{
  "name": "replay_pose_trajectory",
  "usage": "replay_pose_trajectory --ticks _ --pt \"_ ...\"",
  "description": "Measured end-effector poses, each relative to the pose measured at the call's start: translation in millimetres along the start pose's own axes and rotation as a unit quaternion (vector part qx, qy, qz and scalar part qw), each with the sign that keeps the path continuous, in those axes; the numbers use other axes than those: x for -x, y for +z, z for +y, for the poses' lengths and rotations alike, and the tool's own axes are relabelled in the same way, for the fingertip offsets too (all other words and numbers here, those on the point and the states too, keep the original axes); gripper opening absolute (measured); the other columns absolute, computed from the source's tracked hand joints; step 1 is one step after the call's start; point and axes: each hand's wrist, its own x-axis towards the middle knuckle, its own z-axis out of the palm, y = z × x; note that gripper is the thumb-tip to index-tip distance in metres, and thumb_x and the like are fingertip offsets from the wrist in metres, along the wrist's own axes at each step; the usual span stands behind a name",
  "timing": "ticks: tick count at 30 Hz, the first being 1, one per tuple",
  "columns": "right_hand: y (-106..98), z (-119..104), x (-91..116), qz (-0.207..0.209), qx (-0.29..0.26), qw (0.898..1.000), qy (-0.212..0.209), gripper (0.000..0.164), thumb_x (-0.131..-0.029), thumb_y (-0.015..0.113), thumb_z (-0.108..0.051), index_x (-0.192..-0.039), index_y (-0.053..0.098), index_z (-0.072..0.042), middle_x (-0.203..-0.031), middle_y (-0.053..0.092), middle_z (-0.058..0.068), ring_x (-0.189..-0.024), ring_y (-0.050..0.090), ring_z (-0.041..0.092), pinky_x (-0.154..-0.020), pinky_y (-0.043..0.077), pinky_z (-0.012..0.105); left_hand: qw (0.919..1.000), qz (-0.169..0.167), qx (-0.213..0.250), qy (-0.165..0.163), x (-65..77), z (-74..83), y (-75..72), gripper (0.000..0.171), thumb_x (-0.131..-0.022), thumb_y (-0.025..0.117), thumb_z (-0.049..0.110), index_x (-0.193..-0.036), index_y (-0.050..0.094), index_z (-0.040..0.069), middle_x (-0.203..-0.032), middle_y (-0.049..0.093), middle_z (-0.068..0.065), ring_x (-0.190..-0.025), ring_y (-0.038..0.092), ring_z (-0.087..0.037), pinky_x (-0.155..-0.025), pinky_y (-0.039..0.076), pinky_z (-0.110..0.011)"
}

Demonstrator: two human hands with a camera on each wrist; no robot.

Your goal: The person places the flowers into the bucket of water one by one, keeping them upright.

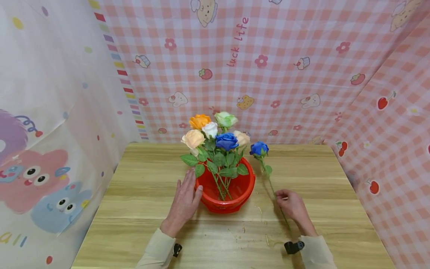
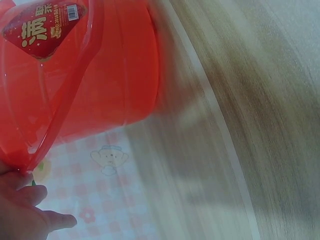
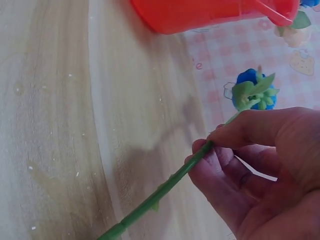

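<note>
A red bucket (image 1: 224, 206) stands on the table with several artificial roses leaning in it: an orange rose (image 1: 199, 121), a pale green rose (image 1: 226, 119), a white rose (image 1: 210, 130), a blue rose (image 1: 227, 141) and peach ones. My left hand (image 1: 184, 200) rests against the bucket's left rim, its fingers mostly straight. To the right of the bucket, my right hand (image 1: 293, 204) pinches the green stem (image 3: 165, 189) of another blue rose (image 1: 259, 148) between thumb and fingers. That bloom points away from me, and the stem's lower end slants back toward my wrist.
Small gold scraps (image 1: 267, 240) and crumbs lie on the wooden table (image 1: 141, 209) in front of the bucket. A pink checked cloth (image 1: 289, 89) hangs behind the table, with patterned cloths at both sides. A label (image 2: 46, 27) is stuck on the bucket's side.
</note>
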Motion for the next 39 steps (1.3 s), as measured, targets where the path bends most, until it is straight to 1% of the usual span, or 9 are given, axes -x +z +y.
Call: replay_pose_trajectory --ticks 2,7,10,14,18,27,32,39 --pt "-1 -2 1 0.005 -0.015 1.000 0.007 0.024 -0.091 0.063 -0.001 -0.111 0.071 0.007 -0.097 0.072 0.013 -0.090 0.071 0.029 -0.069 0.054 0.030 1.0000 -0.001 -0.001 -0.001 -0.1 -0.2 -0.1 0.064 -0.110 0.042 0.032 -0.160 0.029 -0.005 -0.167 0.030 -0.018 -0.154 0.027 -0.035 -0.119 0.019 -0.068" --pt "-1 -5 2 0.021 -0.050 0.998 0.023 0.027 -0.091 0.063 -0.001 -0.116 0.070 0.007 -0.103 0.072 0.017 -0.095 0.071 0.030 -0.069 0.054 0.025 1.0000 -0.002 -0.001 -0.002 -0.3 -0.5 -0.3 0.064 -0.110 0.042 0.032 -0.159 0.030 -0.006 -0.166 0.031 -0.019 -0.154 0.028 -0.035 -0.120 0.019 -0.068" --pt "-1 -7 3 0.029 -0.068 0.997 0.035 0.028 -0.093 0.063 -0.003 -0.119 0.070 0.006 -0.107 0.072 0.017 -0.096 0.070 0.024 -0.071 0.053 0.022 1.0000 -0.001 -0.001 -0.003 -0.3 -0.6 0.0 0.064 -0.109 0.043 0.032 -0.159 0.030 -0.006 -0.166 0.031 -0.019 -0.154 0.028 -0.036 -0.119 0.020 -0.068" --pt "-3 -11 4 0.040 -0.106 0.993 0.042 0.029 -0.096 0.063 -0.005 -0.122 0.069 0.006 -0.110 0.072 0.018 -0.091 0.068 0.013 -0.073 0.054 0.020 1.0000 0.000 -0.003 -0.003 -0.1 -0.2 0.3 0.064 -0.109 0.043 0.031 -0.159 0.030 -0.007 -0.166 0.030 -0.019 -0.153 0.029 -0.037 -0.119 0.020 -0.068" --pt "-5 -17 5 0.052 -0.130 0.990 0.037 0.030 -0.097 0.065 -0.006 -0.124 0.068 0.007 -0.111 0.072 0.020 -0.088 0.065 0.007 -0.073 0.055 0.019 1.0000 0.001 -0.003 -0.005 0.3 0.7 0.0 0.064 -0.110 0.042 0.031 -0.158 0.030 -0.007 -0.166 0.030 -0.019 -0.154 0.028 -0.036 -0.120 0.020 -0.067" --pt "-8 -29 6 0.068 -0.172 0.983 0.020 0.029 -0.098 0.065 -0.002 -0.124 0.065 0.009 -0.113 0.070 0.024 -0.087 0.064 0.004 -0.075 0.056 0.019 1.0000 0.004 -0.007 -0.003 0.5 -0.2 1.1 0.063 -0.109 0.044 0.030 -0.158 0.031 -0.008 -0.164 0.033 -0.022 -0.152 0.031 -0.039 -0.119 0.021 -0.068" --pt "-8 -36 6 0.087 -0.183 0.979 0.007 0.028 -0.097 0.066 -0.002 -0.123 0.066 0.009 -0.111 0.070 0.022 -0.087 0.064 0.001 -0.075 0.055 0.017 1.0000 -0.001 -0.002 -0.008 0.8 0.4 0.6 0.062 -0.109 0.045 0.028 -0.158 0.031 -0.008 -0.165 0.031 -0.021 -0.153 0.029 -0.036 -0.120 0.020 -0.067" --pt "-8 -48 6 0.107 -0.217 0.970 -0.001 0.026 -0.096 0.066 -0.001 -0.120 0.067 0.009 -0.108 0.068 0.019 -0.086 0.066 0.001 -0.077 0.055 0.016 1.0000 -0.001 0.000 -0.009 1.0 0.3 0.4 0.063 -0.110 0.043 0.031 -0.159 0.030 -0.007 -0.165 0.032 -0.021 -0.153 0.029 -0.036 -0.120 0.020 -0.066"
